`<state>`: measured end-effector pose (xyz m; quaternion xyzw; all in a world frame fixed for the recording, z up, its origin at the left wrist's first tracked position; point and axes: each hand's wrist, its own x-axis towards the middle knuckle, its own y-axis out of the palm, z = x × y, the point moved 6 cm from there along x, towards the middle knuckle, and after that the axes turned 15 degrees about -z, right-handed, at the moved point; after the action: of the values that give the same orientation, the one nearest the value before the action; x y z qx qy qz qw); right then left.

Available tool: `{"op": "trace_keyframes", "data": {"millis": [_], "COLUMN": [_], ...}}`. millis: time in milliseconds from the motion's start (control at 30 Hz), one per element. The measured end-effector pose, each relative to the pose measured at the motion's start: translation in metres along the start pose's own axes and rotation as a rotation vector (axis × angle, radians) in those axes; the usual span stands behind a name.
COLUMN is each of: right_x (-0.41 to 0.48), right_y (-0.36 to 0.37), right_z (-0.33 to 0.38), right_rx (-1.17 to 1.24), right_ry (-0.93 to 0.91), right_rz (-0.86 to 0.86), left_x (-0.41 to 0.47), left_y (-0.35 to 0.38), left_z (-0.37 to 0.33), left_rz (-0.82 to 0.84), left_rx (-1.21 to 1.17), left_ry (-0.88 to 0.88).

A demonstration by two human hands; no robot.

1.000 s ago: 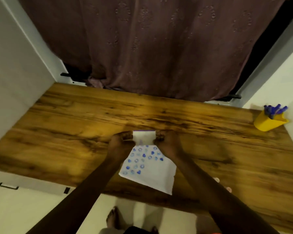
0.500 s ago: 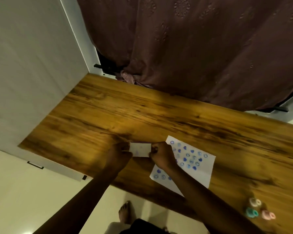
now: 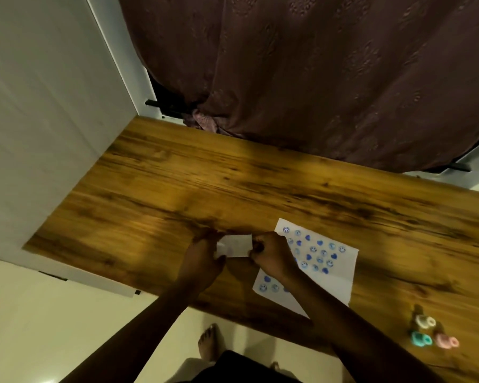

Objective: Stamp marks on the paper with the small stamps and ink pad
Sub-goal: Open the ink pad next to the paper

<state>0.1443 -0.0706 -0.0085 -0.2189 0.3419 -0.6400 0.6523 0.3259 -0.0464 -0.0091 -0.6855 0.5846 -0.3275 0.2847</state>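
A white paper sheet [image 3: 332, 275] with several blue heart and face marks lies flat on the wooden table [image 3: 233, 189], near its front edge. My left hand [image 3: 202, 261] and my right hand [image 3: 274, 255] pinch the two ends of a small white folded paper [image 3: 235, 246] just left of the sheet. Three small stamps lie at the lower right: a white one [image 3: 425, 322], a teal one [image 3: 421, 339] and a pink one [image 3: 446, 341]. No ink pad is in view.
A dark maroon curtain [image 3: 315, 78] hangs behind the table. A white wall [image 3: 39, 120] borders the table's left side. Cream floor and a bare foot [image 3: 209, 341] show below the table's front edge.
My view has swung left, so the stamped sheet now lies right of my hands and the yellow pen cup is out of view. Both hands keep holding the small white paper.
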Motion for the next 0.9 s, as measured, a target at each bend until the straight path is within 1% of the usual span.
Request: {"op": "trace_keyframes", "data": {"millis": [67,167,267,367,500,700,900], "right_x": [-0.005,-0.012,-0.016,-0.017,-0.016,-0.016,-0.014], "right_y": [-0.001,-0.001,-0.002,0.0,0.0,0.001,0.0], "right_z": [-0.002,-0.005,-0.006,-0.008,-0.009,-0.011,-0.011], "right_rx": [0.016,0.028,0.051,0.063,0.056,0.044,0.028], "right_ry": [0.011,0.007,-0.008,0.015,0.018,0.019,0.071], "right_rz": [0.016,0.035,0.04,0.052,0.021,-0.059,-0.113], "left_x": [0.001,0.004,0.007,0.01,0.013,0.024,0.04], "left_y": [0.005,0.013,0.014,0.013,0.015,0.011,0.001], "left_z": [-0.002,-0.003,-0.002,-0.003,-0.008,-0.009,-0.011], "left_rz": [0.056,0.152,0.155,0.145,0.187,0.271,0.349], "left_rx": [0.074,0.194,0.256,0.281,0.335,0.326,0.237], "left_ry": [0.095,0.188,0.264,0.313,0.402,0.443,0.48]}}
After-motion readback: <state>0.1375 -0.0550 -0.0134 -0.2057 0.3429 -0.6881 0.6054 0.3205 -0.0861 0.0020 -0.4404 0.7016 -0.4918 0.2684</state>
